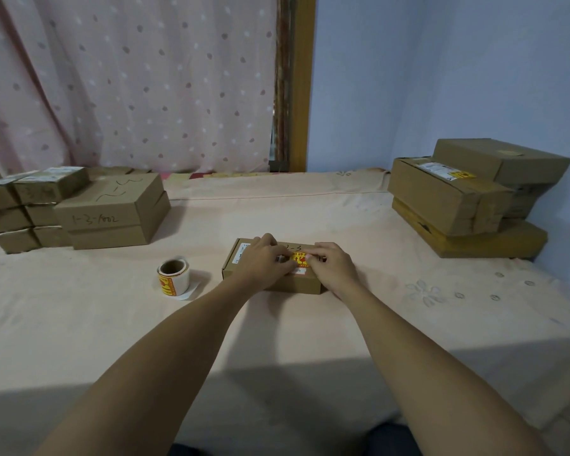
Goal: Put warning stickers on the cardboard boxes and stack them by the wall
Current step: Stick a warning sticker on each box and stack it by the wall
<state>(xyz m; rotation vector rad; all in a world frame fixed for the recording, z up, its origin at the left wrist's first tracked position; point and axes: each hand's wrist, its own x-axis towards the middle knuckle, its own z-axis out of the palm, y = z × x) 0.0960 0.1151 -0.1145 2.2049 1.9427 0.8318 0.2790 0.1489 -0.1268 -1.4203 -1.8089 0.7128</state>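
Box (pixel 293 286) lies mid-bed (pixel 408 307), sticker roll (pixel 173 278) near its left. Left hand (pixel 264 260) and right hand (pixel 334 263) rest on top, bent fingers on the yellow sticker (pixel 299 259); pinching or pressing, I cannot tell.

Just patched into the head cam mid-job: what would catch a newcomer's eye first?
The left hand and right hand meet at centre on a small cardboard box, fingers at a yellow warning sticker on its top. A sticker roll stands just left of it; box stacks sit far left, and a taller stack against the blue wall at right.
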